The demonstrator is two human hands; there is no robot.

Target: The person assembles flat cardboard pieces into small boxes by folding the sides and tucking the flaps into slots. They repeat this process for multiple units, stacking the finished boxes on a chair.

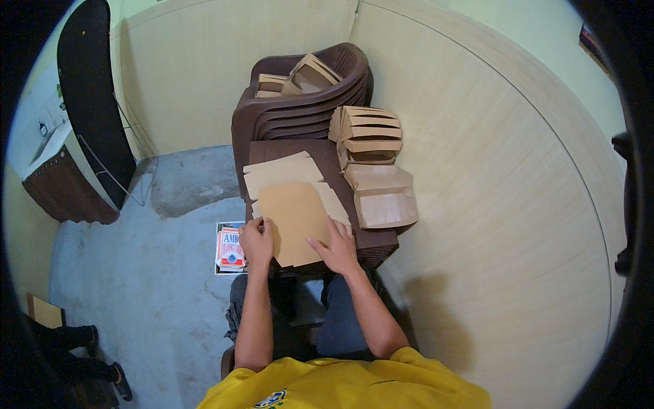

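Head view: brown paper sheet (pixel 294 219) flat on dark tabletop (pixel 371 240), atop loose pile of sheets (pixel 281 172). Left hand (pixel 257 243) curled at left edge, pinning it, apparently pinching; right hand (pixel 336 247) spread flat on lower right corner, holding nothing. Finished paper bags (pixel 380 196) stacked at right, more folded ones (pixel 368 131) behind. Stacked brown chairs (pixel 300 112) holding further bags (pixel 308 76). Printed carton (pixel 230 248) on floor, contents unclear.

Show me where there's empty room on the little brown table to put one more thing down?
Bare table shows only along the far edge, between the flat brown sheets and the stacked chairs. The right side is crowded with folded paper boxes. The left hand and right hand cover the near sheet.
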